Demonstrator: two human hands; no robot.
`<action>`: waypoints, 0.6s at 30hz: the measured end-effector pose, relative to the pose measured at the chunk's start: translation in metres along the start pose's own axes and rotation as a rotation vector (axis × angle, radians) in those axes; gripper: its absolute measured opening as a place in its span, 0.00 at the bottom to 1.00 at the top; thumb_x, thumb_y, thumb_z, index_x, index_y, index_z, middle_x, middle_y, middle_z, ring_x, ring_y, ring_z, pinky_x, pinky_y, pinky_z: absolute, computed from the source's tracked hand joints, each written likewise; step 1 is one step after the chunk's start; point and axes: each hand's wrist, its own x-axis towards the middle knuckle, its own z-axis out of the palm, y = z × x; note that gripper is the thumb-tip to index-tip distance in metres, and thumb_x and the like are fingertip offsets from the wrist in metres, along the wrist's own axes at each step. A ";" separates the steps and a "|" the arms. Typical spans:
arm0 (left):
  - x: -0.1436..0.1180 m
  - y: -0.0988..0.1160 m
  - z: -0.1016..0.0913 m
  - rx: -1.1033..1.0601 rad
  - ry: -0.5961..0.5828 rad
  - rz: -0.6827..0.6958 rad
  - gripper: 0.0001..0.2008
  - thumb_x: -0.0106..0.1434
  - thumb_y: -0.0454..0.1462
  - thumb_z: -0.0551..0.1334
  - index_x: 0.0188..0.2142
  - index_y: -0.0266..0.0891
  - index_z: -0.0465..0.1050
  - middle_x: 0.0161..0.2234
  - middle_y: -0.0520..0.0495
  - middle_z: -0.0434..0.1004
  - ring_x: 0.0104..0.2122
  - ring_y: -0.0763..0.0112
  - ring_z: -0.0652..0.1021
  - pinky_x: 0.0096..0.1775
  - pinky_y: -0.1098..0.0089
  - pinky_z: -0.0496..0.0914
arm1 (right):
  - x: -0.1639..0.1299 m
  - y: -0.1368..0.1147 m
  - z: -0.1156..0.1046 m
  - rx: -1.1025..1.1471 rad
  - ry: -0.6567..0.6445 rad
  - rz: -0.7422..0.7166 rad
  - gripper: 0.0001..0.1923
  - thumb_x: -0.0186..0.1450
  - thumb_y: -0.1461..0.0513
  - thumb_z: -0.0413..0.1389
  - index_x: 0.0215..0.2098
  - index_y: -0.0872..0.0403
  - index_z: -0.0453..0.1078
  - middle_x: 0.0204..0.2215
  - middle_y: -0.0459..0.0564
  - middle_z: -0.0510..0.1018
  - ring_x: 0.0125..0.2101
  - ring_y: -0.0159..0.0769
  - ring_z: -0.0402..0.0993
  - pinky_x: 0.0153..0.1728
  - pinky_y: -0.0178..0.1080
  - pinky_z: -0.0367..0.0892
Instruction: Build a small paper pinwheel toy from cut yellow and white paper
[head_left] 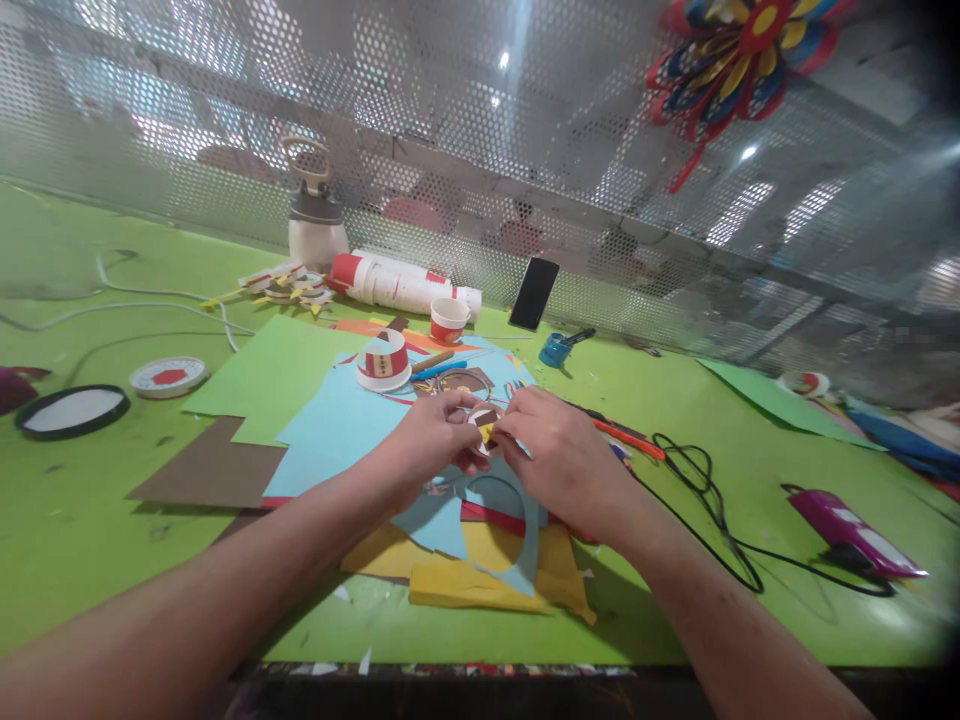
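Both of my hands meet over the pile of coloured paper. My left hand (pixel 431 435), fingers closed, grips the left edge of a small round paper piece (pixel 486 418) with a white rim and brown and yellow parts. From the other side, my right hand (pixel 559 455) pinches at the yellow part; its fingertips partly hide it. Beneath lie a light blue sheet (pixel 330 420) with a round cut-out and some yellow paper (pixel 465 585). Just beyond the fingers are a blue pen-like tool (pixel 442 369) and a red-and-white paper cup (pixel 384 362) turned upside down.
Stacked paper cups (pixel 401 283), a spray bottle (pixel 316 225), a phone (pixel 534 293) and a blue jar (pixel 555 350) stand or lie toward the back mesh screen. To the right is a purple glue gun-like device (pixel 855 530) with a black cable (pixel 705 480).
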 end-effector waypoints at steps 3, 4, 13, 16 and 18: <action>-0.001 0.001 0.000 -0.016 -0.003 -0.004 0.14 0.48 0.27 0.59 0.36 0.35 0.69 0.25 0.49 0.73 0.21 0.73 0.74 0.24 0.73 0.67 | 0.000 0.001 -0.001 0.065 0.015 0.028 0.12 0.64 0.68 0.50 0.25 0.58 0.70 0.26 0.52 0.70 0.31 0.37 0.63 0.33 0.39 0.60; -0.002 0.001 0.000 -0.025 -0.004 -0.006 0.13 0.48 0.28 0.59 0.36 0.35 0.69 0.26 0.49 0.73 0.21 0.74 0.73 0.24 0.72 0.67 | 0.001 0.001 -0.001 0.090 0.024 0.032 0.11 0.64 0.68 0.50 0.25 0.58 0.71 0.26 0.52 0.70 0.31 0.37 0.64 0.33 0.39 0.61; -0.006 0.007 -0.001 -0.076 -0.024 -0.020 0.08 0.52 0.33 0.60 0.34 0.35 0.70 0.28 0.48 0.73 0.24 0.73 0.75 0.25 0.74 0.66 | 0.001 0.001 -0.003 0.245 0.101 0.083 0.09 0.63 0.69 0.51 0.28 0.59 0.73 0.27 0.52 0.71 0.31 0.36 0.65 0.33 0.38 0.63; -0.005 0.005 -0.001 -0.061 -0.007 -0.026 0.11 0.50 0.31 0.62 0.35 0.35 0.69 0.27 0.48 0.73 0.24 0.73 0.75 0.24 0.74 0.65 | 0.001 0.000 -0.003 0.247 0.126 0.087 0.10 0.63 0.69 0.52 0.28 0.59 0.73 0.26 0.52 0.71 0.31 0.36 0.66 0.33 0.38 0.63; -0.003 0.004 -0.001 -0.069 0.003 -0.024 0.13 0.48 0.30 0.62 0.36 0.35 0.69 0.28 0.48 0.73 0.24 0.73 0.75 0.23 0.74 0.64 | 0.001 -0.001 -0.004 0.250 0.146 0.087 0.09 0.62 0.70 0.52 0.28 0.59 0.73 0.26 0.52 0.72 0.31 0.36 0.66 0.32 0.38 0.63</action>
